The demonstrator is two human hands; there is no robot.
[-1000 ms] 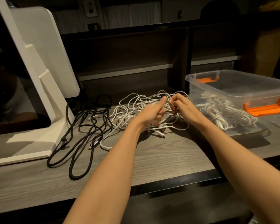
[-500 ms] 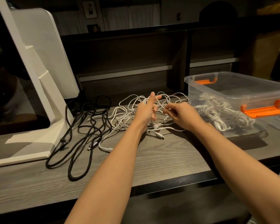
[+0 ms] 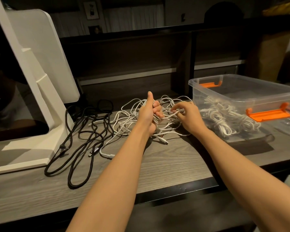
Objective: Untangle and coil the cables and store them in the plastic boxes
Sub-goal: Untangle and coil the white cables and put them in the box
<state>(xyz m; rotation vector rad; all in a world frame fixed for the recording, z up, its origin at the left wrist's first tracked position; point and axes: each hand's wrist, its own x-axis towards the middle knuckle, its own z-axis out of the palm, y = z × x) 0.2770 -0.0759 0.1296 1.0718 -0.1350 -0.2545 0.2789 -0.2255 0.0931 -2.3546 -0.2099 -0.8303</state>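
Grey wood-grain desk (image 3: pixel 166 166), dim room. White cable tangle (image 3: pixel 132 114) mid-desk, spread mostly left–right; no single axis discernible. Left hand (image 3: pixel 149 113) fisted around a bundle of white strands, thumb up. Right hand (image 3: pixel 187 114) pinching one strand running leftward to the fist. Black cables (image 3: pixel 80 131) left; clear plastic box (image 3: pixel 241 91) right, containing coiled white cables (image 3: pixel 224 118).

On the bench (image 3: pixel 166 166), a loose tangle (image 3: pixel 129 118) lay between the cords (image 3: pixel 80 131) at left and the box (image 3: pixel 241 104) holding coils (image 3: pixel 224 121) at right.
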